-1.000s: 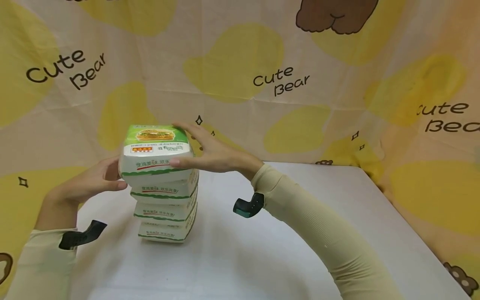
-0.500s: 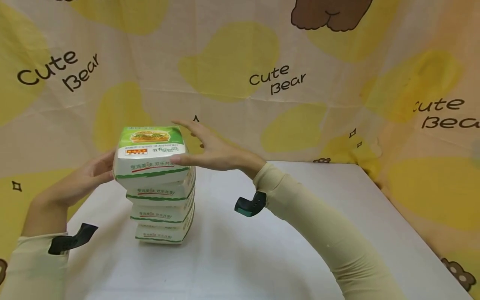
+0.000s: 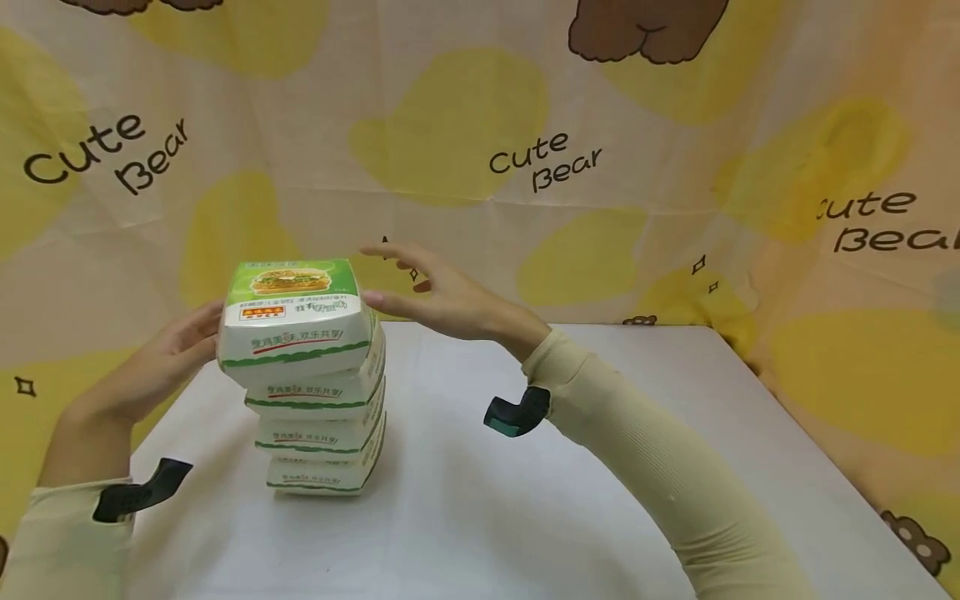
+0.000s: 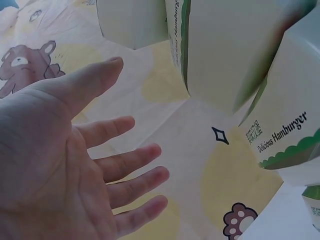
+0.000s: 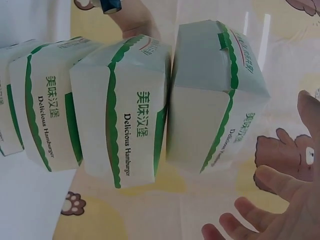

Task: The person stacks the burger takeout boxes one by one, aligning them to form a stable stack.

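Observation:
A stack of several white and green hamburger boxes stands on the white table, leaning a little left toward its top. The top box (image 3: 288,325) has a burger picture on its lid and sits slightly turned on the box below (image 3: 315,390). My left hand (image 3: 161,367) is at the left of the top box; in the left wrist view its fingers (image 4: 132,165) are spread and hold nothing, apart from the boxes. To the right of the top box is my right hand (image 3: 450,300), its fingers extended; in the right wrist view a gap shows between its fingers (image 5: 255,215) and the top box (image 5: 210,95).
The white table (image 3: 480,500) stretches right of the stack to its far edge. Behind it hangs a cream and yellow curtain (image 3: 442,125) printed with bears and lettering. Each wrist wears a black camera mount (image 3: 517,412).
My right hand has moved off the top box to the right. My left hand's fingers have straightened as it drew back from the box. The view has shifted slightly.

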